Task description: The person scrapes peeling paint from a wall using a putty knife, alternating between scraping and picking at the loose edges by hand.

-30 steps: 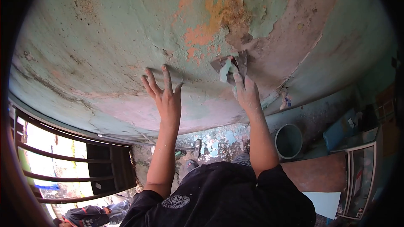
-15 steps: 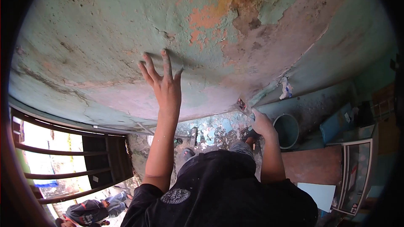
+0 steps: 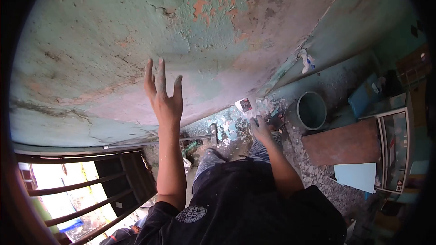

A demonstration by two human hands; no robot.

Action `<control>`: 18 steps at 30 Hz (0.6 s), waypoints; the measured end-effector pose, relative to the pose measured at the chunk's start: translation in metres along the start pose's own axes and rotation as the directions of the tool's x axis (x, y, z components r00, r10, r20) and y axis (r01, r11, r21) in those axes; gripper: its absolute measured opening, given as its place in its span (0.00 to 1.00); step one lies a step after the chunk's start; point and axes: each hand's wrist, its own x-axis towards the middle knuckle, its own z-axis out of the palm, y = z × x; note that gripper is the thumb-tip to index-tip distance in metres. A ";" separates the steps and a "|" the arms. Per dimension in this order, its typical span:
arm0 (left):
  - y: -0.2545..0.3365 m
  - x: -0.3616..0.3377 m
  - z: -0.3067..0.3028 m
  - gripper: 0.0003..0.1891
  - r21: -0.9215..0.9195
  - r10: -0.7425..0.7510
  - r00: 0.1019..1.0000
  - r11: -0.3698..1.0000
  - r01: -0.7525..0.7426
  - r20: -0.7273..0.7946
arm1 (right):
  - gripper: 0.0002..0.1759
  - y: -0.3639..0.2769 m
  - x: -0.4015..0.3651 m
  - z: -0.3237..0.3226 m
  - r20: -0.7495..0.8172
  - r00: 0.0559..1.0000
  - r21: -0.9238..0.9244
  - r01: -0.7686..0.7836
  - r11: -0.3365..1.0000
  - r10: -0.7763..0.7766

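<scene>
My left hand [image 3: 164,96] is raised in front of the peeling green wall [image 3: 122,31], its dusty fingers spread and holding nothing. Lower and to the right, my right hand [image 3: 260,129] is wrapped round the handle of a scraper [image 3: 245,105]. The wide, pale blade has a dark patch on its face and points up toward the foot of the wall. Behind the blade, flakes of paint lie on the floor [image 3: 229,129]. Bare orange and brownish patches show where the wall's paint has come off.
A bucket [image 3: 311,110] stands right of my right hand. Beyond it are a brown board [image 3: 341,142], a white sheet [image 3: 355,176] and a glass-fronted cabinet [image 3: 393,149]. A long-handled tool [image 3: 213,135] lies near my feet. At left is a barred window [image 3: 81,190]; a person shows partly below.
My left hand has drawn back from the wall and shifted left. My right hand has brought the scraper left and turned its blade face into view. The view has tilted down.
</scene>
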 end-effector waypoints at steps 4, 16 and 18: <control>-0.023 -0.007 -0.002 0.38 0.107 -0.019 0.999 0.994 0.024 -0.048 | 0.24 -0.012 -0.003 0.040 -0.044 0.998 0.157 -0.030 0.987 0.037; -0.043 -0.015 0.025 0.52 0.496 0.035 0.994 0.865 -0.080 0.099 | 0.26 -0.024 0.141 0.128 -0.074 0.992 0.631 0.128 0.765 -0.105; -0.042 -0.016 0.026 0.53 0.489 -0.003 0.992 0.871 -0.057 0.123 | 0.27 -0.034 0.144 0.111 -0.017 0.994 0.618 0.096 0.780 -0.110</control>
